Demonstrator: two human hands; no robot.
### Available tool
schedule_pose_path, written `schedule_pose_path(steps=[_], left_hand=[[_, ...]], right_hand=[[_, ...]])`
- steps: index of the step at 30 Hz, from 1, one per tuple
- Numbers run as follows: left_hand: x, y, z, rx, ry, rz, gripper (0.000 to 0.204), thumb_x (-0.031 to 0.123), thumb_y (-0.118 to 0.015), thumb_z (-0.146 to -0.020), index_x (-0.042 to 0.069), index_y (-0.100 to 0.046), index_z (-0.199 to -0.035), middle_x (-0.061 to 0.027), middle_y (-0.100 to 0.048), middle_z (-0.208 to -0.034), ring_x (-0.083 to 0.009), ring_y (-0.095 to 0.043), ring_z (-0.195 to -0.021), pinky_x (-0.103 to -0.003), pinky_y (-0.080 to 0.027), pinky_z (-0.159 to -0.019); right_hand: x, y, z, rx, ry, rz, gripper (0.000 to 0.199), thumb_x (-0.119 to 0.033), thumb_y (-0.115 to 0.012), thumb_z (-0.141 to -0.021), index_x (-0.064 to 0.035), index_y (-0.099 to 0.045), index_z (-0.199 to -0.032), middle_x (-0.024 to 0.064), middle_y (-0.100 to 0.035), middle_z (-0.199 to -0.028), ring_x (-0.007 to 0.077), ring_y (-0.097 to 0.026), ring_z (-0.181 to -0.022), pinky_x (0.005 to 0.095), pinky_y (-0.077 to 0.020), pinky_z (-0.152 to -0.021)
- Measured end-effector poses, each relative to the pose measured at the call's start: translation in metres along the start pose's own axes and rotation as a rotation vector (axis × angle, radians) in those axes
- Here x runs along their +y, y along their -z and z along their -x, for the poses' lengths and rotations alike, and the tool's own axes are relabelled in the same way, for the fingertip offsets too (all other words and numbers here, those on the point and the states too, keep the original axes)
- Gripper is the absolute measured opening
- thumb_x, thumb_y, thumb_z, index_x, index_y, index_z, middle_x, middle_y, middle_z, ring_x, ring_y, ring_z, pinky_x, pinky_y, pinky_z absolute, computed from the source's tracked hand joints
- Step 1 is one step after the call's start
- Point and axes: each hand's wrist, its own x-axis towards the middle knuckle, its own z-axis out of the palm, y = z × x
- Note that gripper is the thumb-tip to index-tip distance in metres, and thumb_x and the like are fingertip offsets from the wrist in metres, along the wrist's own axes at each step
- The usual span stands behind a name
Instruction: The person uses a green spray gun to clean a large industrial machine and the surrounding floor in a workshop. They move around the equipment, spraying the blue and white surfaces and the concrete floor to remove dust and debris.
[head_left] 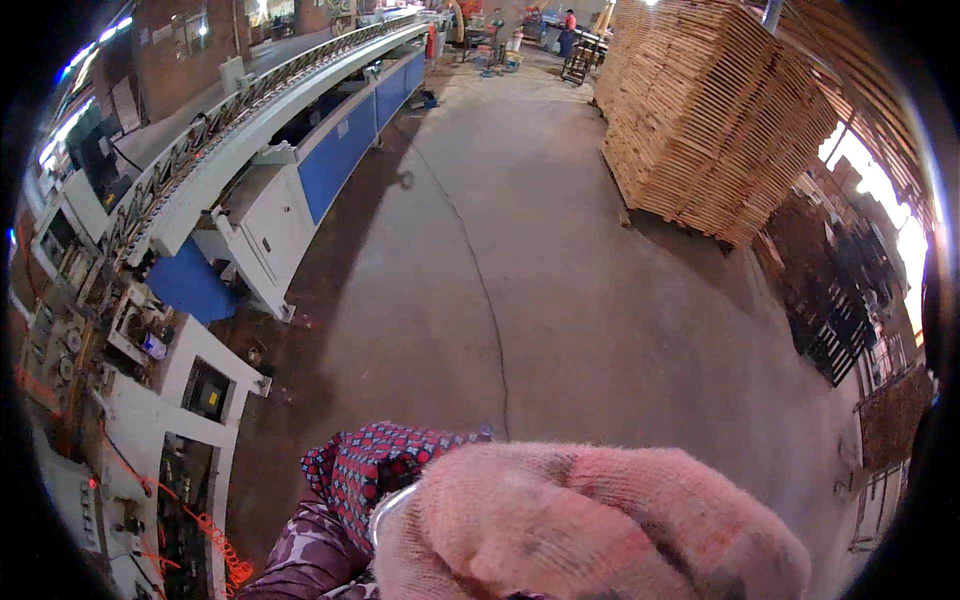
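Note:
A pinkish knitted glove, very close to the camera, fills the lower middle of the view. It appears to cover my left hand (590, 525), since the sleeve beside it comes up from the lower left. The fingers look bent, but their tips are out of view at the bottom edge, so what they touch or hold cannot be seen. Beside the glove are a red-and-blue patterned cloth sleeve (385, 460) and a purple camouflage sleeve (315, 545). A thin pale rim (383, 513) shows at the glove's left edge. I can make out no separate right hand.
A long blue-and-white machine (345, 150) runs along the left, with a white machine frame (145, 425) and a coiled orange hose (225, 555) nearer. A black cable (470, 250) crosses the concrete floor. Tall stacked boards (700, 120) stand right; a person (568, 35) is far off.

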Motion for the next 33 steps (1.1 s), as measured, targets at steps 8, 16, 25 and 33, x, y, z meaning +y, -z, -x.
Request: schedule_pose_path(steps=[8, 16, 25, 33], left_hand=[[0.147, 0.248, -0.043, 0.342, 1.234, -0.886, 0.047, 0.027, -0.049, -0.094, -0.006, -0.049, -0.128, -0.0162, -0.047, -0.135, -0.0215, -0.046, -0.122, -0.035, -0.037, -0.101], [0.402, 0.404, 0.097, 0.770, 2.094, -2.212, 0.051, 0.041, -0.046, -0.088, 0.000, -0.060, -0.116, -0.0228, -0.060, -0.116, -0.0389, -0.053, -0.113, -0.042, -0.041, -0.096], [0.616, 0.562, 0.113, 0.231, 2.638, -2.274, 0.022, 0.016, -0.057, -0.080, 0.005, -0.055, -0.099, -0.0183, -0.066, -0.086, -0.0379, -0.065, -0.079, -0.048, -0.052, -0.069], [0.495, 0.913, -0.149, 1.076, 1.671, -2.193, 0.038, 0.036, -0.050, -0.091, -0.001, -0.060, -0.088, -0.0063, -0.056, -0.069, -0.0155, -0.052, -0.067, -0.036, -0.042, -0.063]], right_hand=[[-0.135, 0.131, -0.198, 0.010, -0.134, -0.139, 0.041, -0.038, -0.057, -0.081, 0.0000, -0.068, -0.093, 0.0189, -0.068, -0.094, 0.0340, -0.065, -0.090, 0.0402, -0.0491, -0.078], [-0.506, 0.404, -0.299, 0.165, 0.352, -0.002, 0.058, -0.044, -0.051, -0.084, -0.0020, -0.054, -0.125, 0.0190, -0.053, -0.130, 0.0328, -0.050, -0.121, 0.0395, -0.0386, -0.101], [-0.657, 0.432, -0.444, 0.021, 0.378, 0.125, 0.055, -0.044, -0.050, -0.084, -0.0028, -0.059, -0.119, 0.0223, -0.056, -0.123, 0.0364, -0.050, -0.118, 0.0416, -0.0383, -0.100], [-0.654, 0.466, -0.521, -0.170, 0.608, 0.657, 0.038, -0.034, -0.049, -0.087, -0.0058, -0.060, -0.111, 0.0249, -0.063, -0.103, 0.0375, -0.062, -0.100, 0.0447, -0.0498, -0.084]])
